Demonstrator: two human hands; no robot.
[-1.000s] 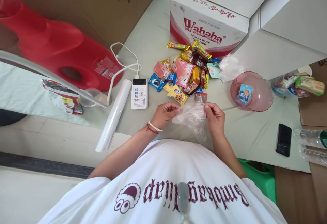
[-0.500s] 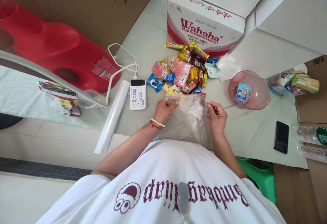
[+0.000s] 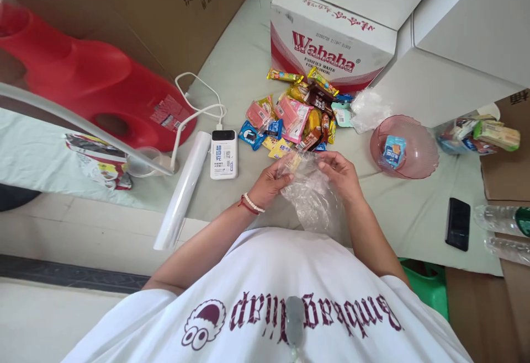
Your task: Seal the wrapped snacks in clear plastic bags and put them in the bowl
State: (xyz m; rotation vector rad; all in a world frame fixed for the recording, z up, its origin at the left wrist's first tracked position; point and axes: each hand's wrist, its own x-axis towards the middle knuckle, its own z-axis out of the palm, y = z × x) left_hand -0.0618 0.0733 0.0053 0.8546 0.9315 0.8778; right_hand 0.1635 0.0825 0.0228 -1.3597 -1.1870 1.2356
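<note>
A clear plastic bag (image 3: 310,200) hangs between my hands at the table's near edge, its upper part bunched. My left hand (image 3: 271,181), with a beaded bracelet and a red cord at the wrist, is closed on the bag's left side. Opposite it, my right hand (image 3: 342,174) pinches the bag's upper right edge. Just beyond my fingers lies a pile of wrapped snacks (image 3: 296,112) in yellow, pink, blue and brown packaging. To the right of the pile, a pink translucent bowl (image 3: 424,148) holds a blue snack packet (image 3: 393,151).
A white power bank (image 3: 224,154) with a cable and a roll of clear film (image 3: 182,192) lie left of my hands. Further left lies a large red plastic jug (image 3: 103,81). A Wahaha carton (image 3: 331,43) stands behind the snacks. At right lies a black phone (image 3: 457,224).
My right hand has moved left and now grips the bag's upper edge, closer to my left hand. The left hand has shifted slightly down, and the bag looks more spread out.
</note>
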